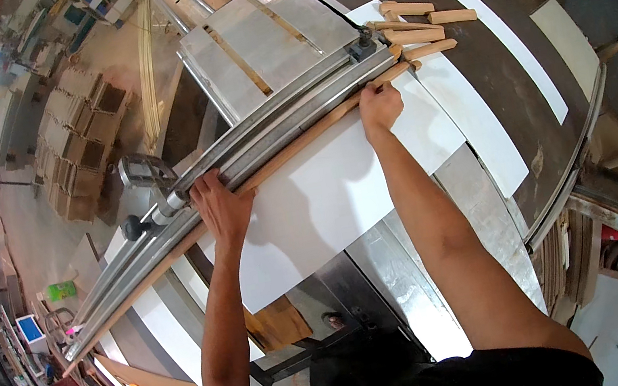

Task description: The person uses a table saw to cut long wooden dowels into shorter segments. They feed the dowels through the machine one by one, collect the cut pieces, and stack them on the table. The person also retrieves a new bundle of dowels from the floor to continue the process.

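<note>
A long, narrow wooden strip point(300, 141) lies along the near side of a metal fence rail point(268, 144), running from lower left to upper right. My left hand point(222, 211) is closed over the strip near its middle, fingertips at the rail and thumb pointing right. Close to the strip's right end, my right hand point(380, 107) is closed on it with the fingers curled; its fingertips are partly hidden. Beneath the strip, a white board point(308, 234) spreads toward me. Just beyond my right hand, several short wooden pieces point(414, 36) lie loosely piled.
A slotted metal table point(268, 44) stands behind the rail. A clamp-like metal stop with a black knob point(133, 227) sits left of my left hand. At right are a brown tabletop point(517, 19) and a white strip point(510, 49). Stacked brown boards point(80, 141) stand on the floor.
</note>
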`<control>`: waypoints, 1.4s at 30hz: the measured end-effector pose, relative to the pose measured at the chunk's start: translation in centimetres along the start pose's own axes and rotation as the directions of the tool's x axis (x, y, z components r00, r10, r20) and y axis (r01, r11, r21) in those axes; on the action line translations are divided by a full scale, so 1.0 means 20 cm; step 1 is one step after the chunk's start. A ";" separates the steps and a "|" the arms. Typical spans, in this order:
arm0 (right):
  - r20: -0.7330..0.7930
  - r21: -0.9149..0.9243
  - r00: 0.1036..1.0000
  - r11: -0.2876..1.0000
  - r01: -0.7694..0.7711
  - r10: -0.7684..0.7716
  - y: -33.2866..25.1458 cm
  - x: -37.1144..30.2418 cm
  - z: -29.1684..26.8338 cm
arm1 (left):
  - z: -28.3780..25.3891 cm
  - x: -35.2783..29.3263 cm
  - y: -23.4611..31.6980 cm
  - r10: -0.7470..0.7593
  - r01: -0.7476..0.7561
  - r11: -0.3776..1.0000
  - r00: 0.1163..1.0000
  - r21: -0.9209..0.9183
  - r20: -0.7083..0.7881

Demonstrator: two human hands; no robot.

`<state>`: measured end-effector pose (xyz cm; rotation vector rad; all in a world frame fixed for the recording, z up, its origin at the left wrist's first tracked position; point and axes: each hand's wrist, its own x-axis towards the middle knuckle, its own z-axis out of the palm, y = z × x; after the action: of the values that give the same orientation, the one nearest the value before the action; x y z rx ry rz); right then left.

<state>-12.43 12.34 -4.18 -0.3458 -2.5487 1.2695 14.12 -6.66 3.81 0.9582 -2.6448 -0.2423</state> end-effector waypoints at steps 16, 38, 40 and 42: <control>0.016 -0.059 0.999 0.998 -0.027 0.028 0.01 0.01 -0.03 | -0.03 0.00 0.00 -0.026 0.029 0.996 0.999 -0.080 0.042; 0.341 0.484 0.939 0.850 -0.208 0.036 0.28 0.18 -0.55 | -0.23 -0.45 -0.40 0.165 -0.125 0.983 0.930 -0.137 0.330; 0.351 0.604 0.936 0.765 -0.223 -0.004 0.24 0.03 -0.75 | -0.34 -0.47 -0.49 0.189 -0.175 0.982 0.890 -0.072 0.415; 0.330 0.675 0.943 0.709 -0.204 -0.043 0.20 -0.13 -1.01 | -0.50 -0.58 -0.51 0.171 -0.161 0.985 0.888 -0.059 0.427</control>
<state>-2.63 28.68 3.99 -0.0770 -2.0394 2.3721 32.10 -7.34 7.75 0.7287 -3.0982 -0.4931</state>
